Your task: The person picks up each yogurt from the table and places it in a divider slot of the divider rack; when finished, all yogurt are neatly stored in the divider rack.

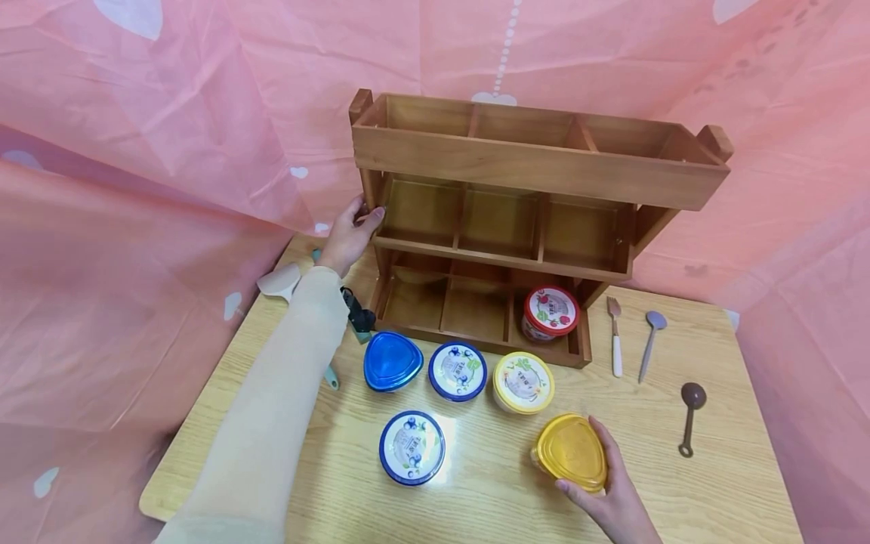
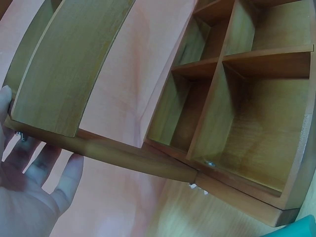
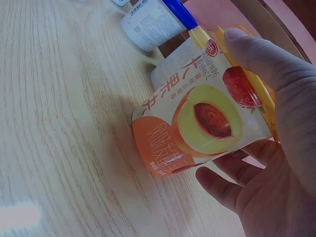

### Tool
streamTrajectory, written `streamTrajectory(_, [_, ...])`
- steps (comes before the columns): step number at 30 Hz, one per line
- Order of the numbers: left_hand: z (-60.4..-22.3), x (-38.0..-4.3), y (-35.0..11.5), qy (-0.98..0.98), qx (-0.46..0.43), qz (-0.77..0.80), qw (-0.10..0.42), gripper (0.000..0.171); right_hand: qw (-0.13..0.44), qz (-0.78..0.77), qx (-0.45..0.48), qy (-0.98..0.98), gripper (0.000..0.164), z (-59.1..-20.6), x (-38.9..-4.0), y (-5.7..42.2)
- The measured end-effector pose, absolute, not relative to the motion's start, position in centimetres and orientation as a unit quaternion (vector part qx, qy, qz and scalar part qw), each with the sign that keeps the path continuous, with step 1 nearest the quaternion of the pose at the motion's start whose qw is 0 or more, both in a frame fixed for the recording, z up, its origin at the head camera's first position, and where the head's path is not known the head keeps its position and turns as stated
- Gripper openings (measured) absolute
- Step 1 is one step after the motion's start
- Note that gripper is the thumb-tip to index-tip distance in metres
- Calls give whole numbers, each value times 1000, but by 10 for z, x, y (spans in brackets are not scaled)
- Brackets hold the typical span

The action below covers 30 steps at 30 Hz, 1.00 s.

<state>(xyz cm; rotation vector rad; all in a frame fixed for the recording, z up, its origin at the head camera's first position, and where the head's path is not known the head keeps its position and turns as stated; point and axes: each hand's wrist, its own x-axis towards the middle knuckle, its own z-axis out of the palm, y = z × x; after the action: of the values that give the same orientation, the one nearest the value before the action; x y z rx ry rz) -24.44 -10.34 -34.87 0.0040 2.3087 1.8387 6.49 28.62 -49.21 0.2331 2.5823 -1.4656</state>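
Observation:
My left hand (image 1: 349, 236) grips the left side post of a three-tier wooden shelf (image 1: 537, 168); in the left wrist view its fingers (image 2: 69, 182) lie behind the post, the thumb in front. At the table's front right, my right hand (image 1: 615, 491) holds a tub with a translucent yellow lid (image 1: 572, 452), thumb and fingers on opposite sides. A peach and a strawberry are printed on that tub (image 3: 207, 118) in the right wrist view. Beside it stands a round tub with a yellow rim (image 1: 523, 382). A red-lidded tub (image 1: 551, 311) sits in the bottom tier's right compartment.
Two round blue-rimmed tubs (image 1: 458, 371) and a blue-lidded tub (image 1: 393, 361) stand before the shelf. A fork (image 1: 615, 336), a grey spoon (image 1: 652, 340) and a dark spoon (image 1: 690, 415) lie right. Left are a whitish utensil (image 1: 280, 282) and a black-handled item (image 1: 358, 313).

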Motion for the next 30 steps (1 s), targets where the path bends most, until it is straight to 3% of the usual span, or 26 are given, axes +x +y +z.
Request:
streamTrajectory(6, [-349, -244, -104, 778, 0, 620, 97, 61, 75, -494, 83, 862, 108, -491, 66, 284])
streamTrajectory(16, [-347, -242, -103, 781, -2, 617, 98, 62, 8, -527, 29, 849, 103, -463, 67, 281])
streamTrajectory(30, [-386, -268, -108, 776, 14, 627, 69, 66, -27, -510, -12, 860, 103, -428, 49, 281])
